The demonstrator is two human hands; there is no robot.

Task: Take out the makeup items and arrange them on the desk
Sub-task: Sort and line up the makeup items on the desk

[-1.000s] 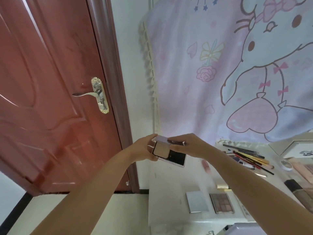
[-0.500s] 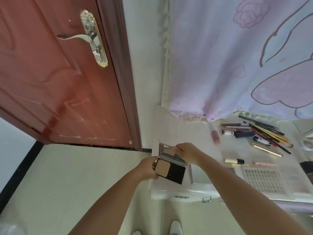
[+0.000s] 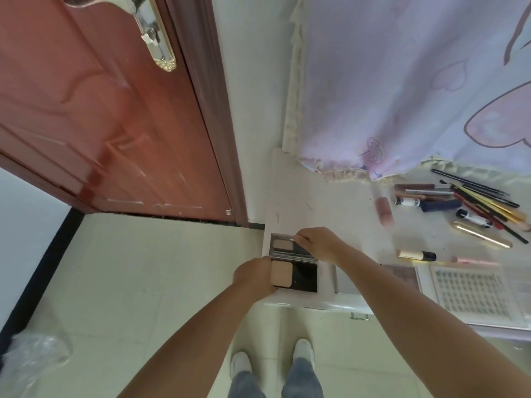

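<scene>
**Open compact held at tabletop's left front corner**

Powder compact [image 3: 293, 262] is open over the left front corner of the white tabletop [image 3: 339, 214], beige pan and black tray up, mirrored lid tilted back. Left hand [image 3: 254, 278] grips the base's left edge, fingers curled round it. Right hand [image 3: 319, 244] pinches the lid's top edge. Further right on the tabletop: pink tube [image 3: 383, 209], pencils and brushes cluster [image 3: 471, 201], gold tube [image 3: 482, 238], white-black stick [image 3: 416, 255], patterned palette [image 3: 471, 294]. Red door [image 3: 100, 110] to the left, curtain [image 3: 402, 81] behind
</scene>
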